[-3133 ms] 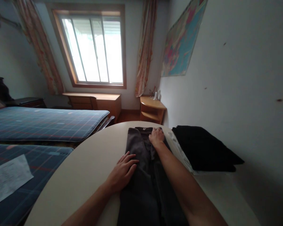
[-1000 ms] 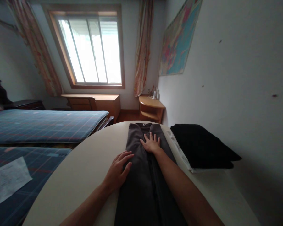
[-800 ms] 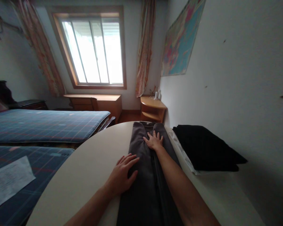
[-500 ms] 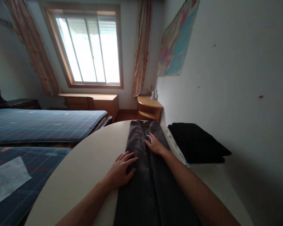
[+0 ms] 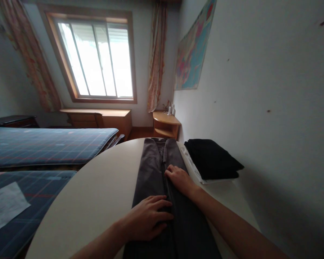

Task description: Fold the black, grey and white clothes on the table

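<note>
We have the dark garment (image 5: 148,169) lengthwise from the table's (image 5: 94,187) far edge. Our left hand (image 5: 149,217) lies loosely spread; our right hand (image 5: 180,180) curls at the central seam (image 5: 166,187), pinch indeterminate. Step, we judge: flattening. Next: even pressure along the seam.

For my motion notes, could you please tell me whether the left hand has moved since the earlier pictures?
Yes: judged against the white table, the left hand has moved rightward and toward the person, farther over the dark garment.
</note>
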The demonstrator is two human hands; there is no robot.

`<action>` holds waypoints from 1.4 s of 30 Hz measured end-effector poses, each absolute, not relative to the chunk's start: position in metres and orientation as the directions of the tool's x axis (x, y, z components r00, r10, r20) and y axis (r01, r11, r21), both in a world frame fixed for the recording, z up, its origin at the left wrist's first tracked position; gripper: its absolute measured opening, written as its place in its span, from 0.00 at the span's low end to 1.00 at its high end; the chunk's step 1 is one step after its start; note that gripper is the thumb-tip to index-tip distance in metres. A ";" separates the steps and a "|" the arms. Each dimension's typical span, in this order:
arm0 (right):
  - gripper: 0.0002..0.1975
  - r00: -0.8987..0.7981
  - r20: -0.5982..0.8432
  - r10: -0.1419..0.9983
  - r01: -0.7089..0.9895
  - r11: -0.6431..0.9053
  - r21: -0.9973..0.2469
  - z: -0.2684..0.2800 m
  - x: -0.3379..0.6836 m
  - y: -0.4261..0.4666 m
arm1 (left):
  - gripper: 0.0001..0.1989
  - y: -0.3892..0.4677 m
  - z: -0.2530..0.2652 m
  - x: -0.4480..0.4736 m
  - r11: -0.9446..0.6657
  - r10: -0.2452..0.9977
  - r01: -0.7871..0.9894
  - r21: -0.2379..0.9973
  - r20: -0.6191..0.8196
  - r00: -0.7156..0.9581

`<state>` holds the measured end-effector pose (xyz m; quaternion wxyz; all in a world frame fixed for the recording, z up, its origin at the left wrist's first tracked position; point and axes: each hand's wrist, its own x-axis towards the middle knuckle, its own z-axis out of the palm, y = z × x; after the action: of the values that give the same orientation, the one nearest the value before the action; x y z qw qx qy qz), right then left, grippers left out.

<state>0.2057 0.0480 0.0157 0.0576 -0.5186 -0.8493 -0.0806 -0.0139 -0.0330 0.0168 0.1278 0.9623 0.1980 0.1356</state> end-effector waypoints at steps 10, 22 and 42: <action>0.11 -0.384 0.232 0.894 0.920 0.392 0.013 0.005 0.197 0.041 | 0.11 -0.048 0.016 0.000 -0.976 0.187 0.153 0.152 0.239 0.953; 0.21 -0.308 0.234 0.922 0.897 0.363 -0.251 0.001 0.196 0.018 | 0.07 -0.061 0.015 0.004 -0.989 0.136 0.117 0.094 0.240 0.961; 0.38 -0.186 -0.064 0.980 0.957 0.167 -0.238 -0.007 0.193 0.055 | 0.35 -0.051 0.025 -0.007 -0.915 0.292 0.243 0.322 0.116 0.949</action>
<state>0.1934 0.0552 -0.0072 0.0522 -0.6357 -0.7619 0.1127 -0.0073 -0.0506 0.0254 0.1535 0.9752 0.1372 0.0811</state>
